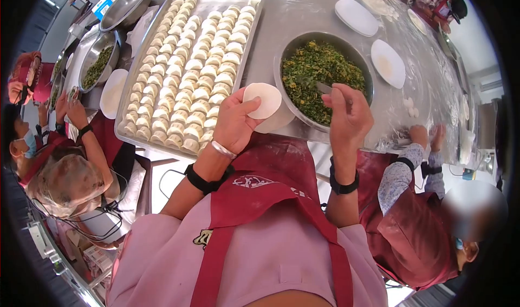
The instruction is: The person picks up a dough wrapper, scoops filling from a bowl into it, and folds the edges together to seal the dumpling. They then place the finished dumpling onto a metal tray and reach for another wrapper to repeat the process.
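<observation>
My left hand point(235, 124) pinches a round, flat dumpling wrapper point(264, 102) between thumb and fingers, near the steel bowl point(366, 63). Over the bowl's near right side, my right hand point(349, 115) is closed around a small metal spatula point(324, 87). The spatula's flat tip touches the chopped green and yellow filling point(314, 58); its handle is hidden by my fingers. Left of the bowl is a large metal tray point(203, 7) with rows of folded dumplings point(196, 80). Part of a pale round thing shows on the table under the wrapper.
White dishes point(388, 66) lie right of the bowl, with small dough pieces point(410, 108) nearby. At left are another bowl of green filling point(98, 63) and an oval dish point(112, 94). People work on both sides; a co-worker's hands point(428, 136) are at the right edge.
</observation>
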Tool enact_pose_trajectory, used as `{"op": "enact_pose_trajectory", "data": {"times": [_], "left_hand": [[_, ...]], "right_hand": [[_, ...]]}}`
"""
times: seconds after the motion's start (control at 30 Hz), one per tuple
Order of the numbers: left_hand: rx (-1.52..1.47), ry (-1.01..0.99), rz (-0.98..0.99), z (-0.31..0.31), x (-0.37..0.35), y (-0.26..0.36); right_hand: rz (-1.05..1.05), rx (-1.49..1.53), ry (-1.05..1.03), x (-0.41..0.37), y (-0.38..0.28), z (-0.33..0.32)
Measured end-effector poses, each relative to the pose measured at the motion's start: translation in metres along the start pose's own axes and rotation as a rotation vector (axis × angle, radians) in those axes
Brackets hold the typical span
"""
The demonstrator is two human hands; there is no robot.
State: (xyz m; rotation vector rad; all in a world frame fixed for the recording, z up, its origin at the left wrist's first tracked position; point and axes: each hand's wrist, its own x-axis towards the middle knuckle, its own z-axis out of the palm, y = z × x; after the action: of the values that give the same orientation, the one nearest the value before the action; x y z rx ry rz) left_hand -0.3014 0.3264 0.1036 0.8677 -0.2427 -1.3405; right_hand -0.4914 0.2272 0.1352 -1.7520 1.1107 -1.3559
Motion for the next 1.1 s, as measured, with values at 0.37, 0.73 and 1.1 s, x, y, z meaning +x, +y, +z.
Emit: {"op": "enact_pose_trajectory", "data": {"times": [0.37, 0.73, 1.1], "left_hand": [[-0.017, 0.019, -0.002, -0.006, -0.007, -0.004], [-0.001, -0.015, -0.066, -0.008, -0.008, -0.015], [-0.017, 0.033, -0.089, -0.014, -0.010, -0.020]], "right_hand": [[0.149, -0.270, 0.054, 0.004, 0.052, -0.009], [0.028, -0.198, -0.050, -0.034, 0.034, 0.008], [-0.098, -0.276, 0.078, -0.001, 0.015, 0.007]]}}
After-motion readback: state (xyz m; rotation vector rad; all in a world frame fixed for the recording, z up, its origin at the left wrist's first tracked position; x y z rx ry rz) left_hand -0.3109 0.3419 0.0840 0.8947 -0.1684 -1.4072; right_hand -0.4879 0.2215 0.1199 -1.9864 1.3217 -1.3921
